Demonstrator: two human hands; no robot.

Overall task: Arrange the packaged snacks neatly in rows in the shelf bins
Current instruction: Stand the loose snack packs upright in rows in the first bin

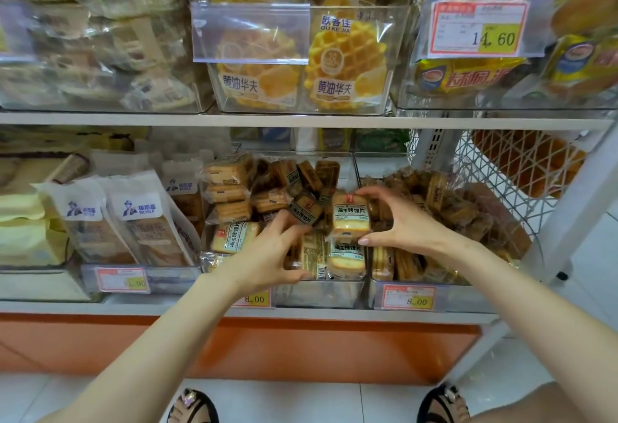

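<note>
Right hand [398, 225]: toast packet [351, 213] is pinched upright between thumb and fingers, likely to be stood in line.
Left hand [264, 255]: barcoded packet [314, 254] is gripped, probably steadying the front row.
Middle bin [321, 294]: both packets are held at its front.

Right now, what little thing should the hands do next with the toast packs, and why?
Probably stand the toast pack pinched in the right hand upright just behind the front pack, label forward. The left hand holds the neighbouring pack in that row, while the packs behind lie jumbled in the clear bin.
</note>
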